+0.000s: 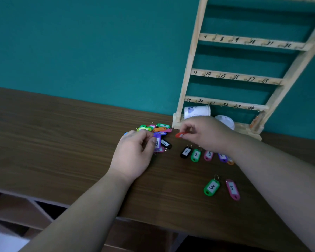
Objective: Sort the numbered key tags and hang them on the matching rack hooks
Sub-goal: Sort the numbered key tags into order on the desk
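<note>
A heap of coloured key tags (155,128) lies on the brown table (62,142) near the wall. My left hand (135,155) pinches a purple tag (157,141) at the heap's near edge. My right hand (205,133) pinches a red tag (180,134) just right of the heap. Below my right hand a row of tags lies flat: black 1 (185,152), green 2 (195,155), pink 3 (208,155) and a purple one (222,157), partly hidden by my forearm. The wooden rack (235,75) with numbered hooks stands against the wall, with no tags on the hooks in view.
Nearer the front edge lie a green tag 3 (211,187) and a pink tag 5 (233,189). A white cup (196,111) lies on its side at the rack's base beside a white lid (225,121). Open shelving shows below the table edge at lower left.
</note>
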